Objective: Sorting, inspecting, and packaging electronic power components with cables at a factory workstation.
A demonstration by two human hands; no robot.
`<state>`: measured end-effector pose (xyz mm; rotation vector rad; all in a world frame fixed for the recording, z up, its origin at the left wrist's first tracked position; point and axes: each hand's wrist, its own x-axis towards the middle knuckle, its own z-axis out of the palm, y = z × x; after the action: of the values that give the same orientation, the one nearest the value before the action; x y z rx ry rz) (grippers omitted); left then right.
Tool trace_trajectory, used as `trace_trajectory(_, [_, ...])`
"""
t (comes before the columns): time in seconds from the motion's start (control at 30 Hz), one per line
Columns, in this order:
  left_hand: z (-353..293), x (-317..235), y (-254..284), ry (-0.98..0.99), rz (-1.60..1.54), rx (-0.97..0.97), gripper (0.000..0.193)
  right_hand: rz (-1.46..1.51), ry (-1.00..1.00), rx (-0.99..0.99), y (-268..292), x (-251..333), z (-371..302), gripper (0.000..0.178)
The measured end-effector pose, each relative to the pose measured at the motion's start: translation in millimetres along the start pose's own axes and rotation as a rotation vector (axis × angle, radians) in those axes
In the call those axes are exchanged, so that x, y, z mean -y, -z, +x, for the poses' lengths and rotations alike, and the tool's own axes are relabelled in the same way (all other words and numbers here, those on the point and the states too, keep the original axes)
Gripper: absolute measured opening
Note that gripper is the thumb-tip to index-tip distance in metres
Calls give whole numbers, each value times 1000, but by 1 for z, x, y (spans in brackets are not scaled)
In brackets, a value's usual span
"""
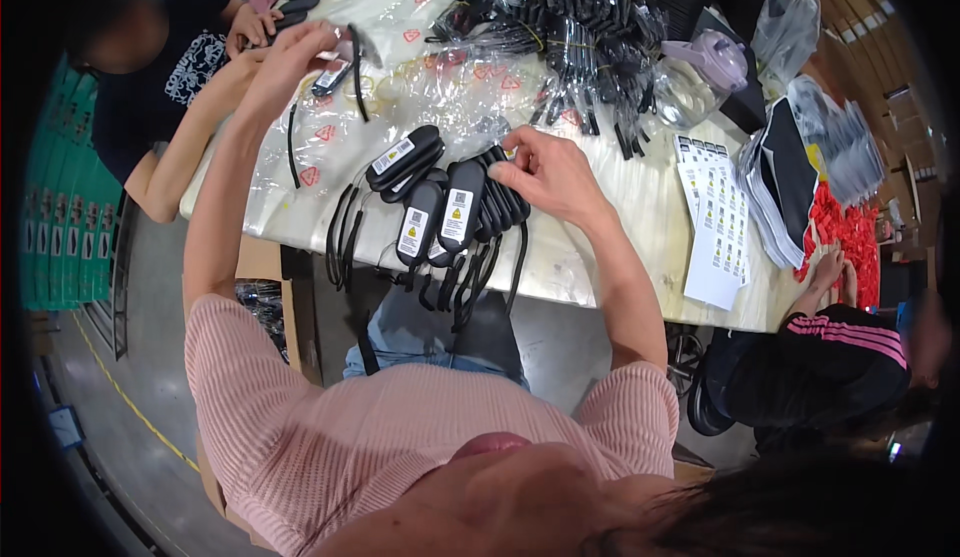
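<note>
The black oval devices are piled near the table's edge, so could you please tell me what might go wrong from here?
The black oval devices are heaped at the near edge of the table, so a nudge from the right hand might send one over.

Their black cords dangle past that edge close together and could snag or tangle.

The clear pitcher stands beside the bagged bundles; a knock might tip it onto them.

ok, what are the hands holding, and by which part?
Left hand: seemingly a black oblong white-labelled device; the grip point is unclear. Right hand: at the far ends of stacked black oblong devices; cannot tell whether one is held.
</note>
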<state>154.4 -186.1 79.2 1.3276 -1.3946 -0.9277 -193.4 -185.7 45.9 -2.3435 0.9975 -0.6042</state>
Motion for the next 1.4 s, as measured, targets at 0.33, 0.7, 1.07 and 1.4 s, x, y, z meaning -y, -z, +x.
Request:
trace_trajectory(0.33, [-80, 48, 20, -45, 621, -420, 26, -139, -63, -87, -9, -15, 2, 29])
trace_trajectory(0.7, [-75, -21, -104, -273, 573, 105, 29, -174, -248, -10, -9, -11, 4, 27])
trace_trajectory(1.07, [-5, -20, -161, -419, 737, 206, 51, 310, -349, -324, 24, -47, 4, 24])
trace_trajectory(1.4, [8, -6, -139, -288, 862, 80, 68, 1057, -228, -352, 26, -30, 3, 17])
